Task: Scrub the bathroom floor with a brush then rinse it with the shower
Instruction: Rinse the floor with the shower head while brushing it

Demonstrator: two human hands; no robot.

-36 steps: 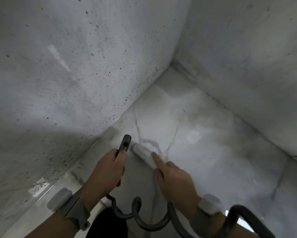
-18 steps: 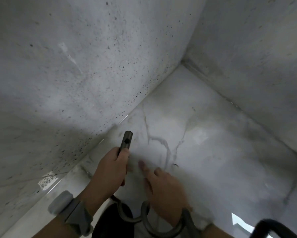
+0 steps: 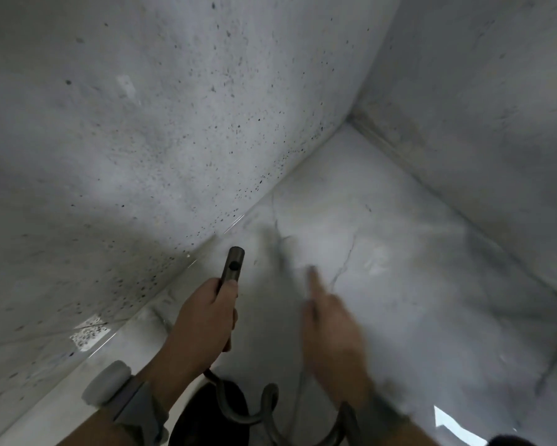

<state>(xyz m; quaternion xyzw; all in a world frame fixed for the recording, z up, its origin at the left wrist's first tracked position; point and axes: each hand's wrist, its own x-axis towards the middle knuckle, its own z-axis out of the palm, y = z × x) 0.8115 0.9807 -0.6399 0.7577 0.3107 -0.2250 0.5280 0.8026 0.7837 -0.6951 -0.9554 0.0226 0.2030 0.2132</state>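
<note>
Head view: left hand (image 3: 203, 320) grips shower handle (image 3: 233, 263); right hand (image 3: 331, 333) blurred; no legible writing.

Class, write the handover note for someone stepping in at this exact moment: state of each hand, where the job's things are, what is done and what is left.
Left hand: grips the dark shower handle, its tip aimed forward at the floor near the speckled left wall. The hose loops back under both wrists.
Right hand: blurred with motion, forefinger stretched over the marbled floor; whether it holds the brush cannot be told.
Brush: not clearly visible.
Water: no spray can be made out.
Done: cannot be judged; the floor looks glossy, with a smeared patch ahead of the right hand.
Left: finish any scrubbing, then rinse the floor into the corner.
</note>
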